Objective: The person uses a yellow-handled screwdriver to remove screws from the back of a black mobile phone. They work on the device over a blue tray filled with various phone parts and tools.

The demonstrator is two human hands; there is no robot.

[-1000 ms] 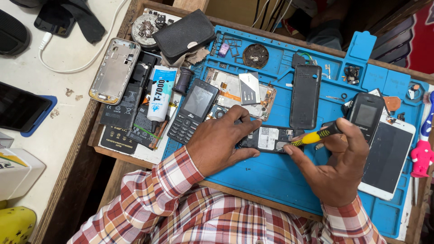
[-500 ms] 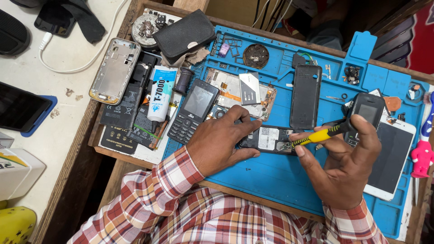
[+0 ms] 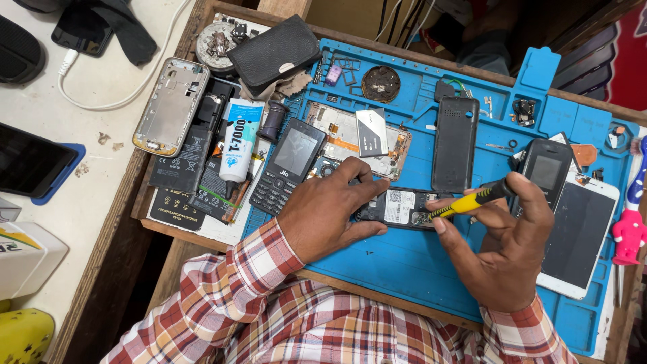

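An opened black phone body (image 3: pixel 401 207) lies on a blue repair mat (image 3: pixel 411 259). My left hand (image 3: pixel 327 209) presses down on its left end and holds it still. My right hand (image 3: pixel 502 246) grips a yellow-handled screwdriver (image 3: pixel 468 202), whose tip points down into the right part of the phone body. A black keypad phone (image 3: pixel 286 167) lies just left of my left hand. A black back cover (image 3: pixel 455 143) lies above the phone body.
A glue tube (image 3: pixel 239 140), a silver phone frame (image 3: pixel 170 106) and black batteries sit at the left. A circuit board (image 3: pixel 354 138), a black pouch (image 3: pixel 280 50), a small black phone (image 3: pixel 544 167) and a white phone (image 3: pixel 579 232) lie around the mat. A pink tool (image 3: pixel 627 232) is at the right edge.
My right hand has tilted slightly and shifted the screwdriver over the phone body. My left hand has stayed on the phone.
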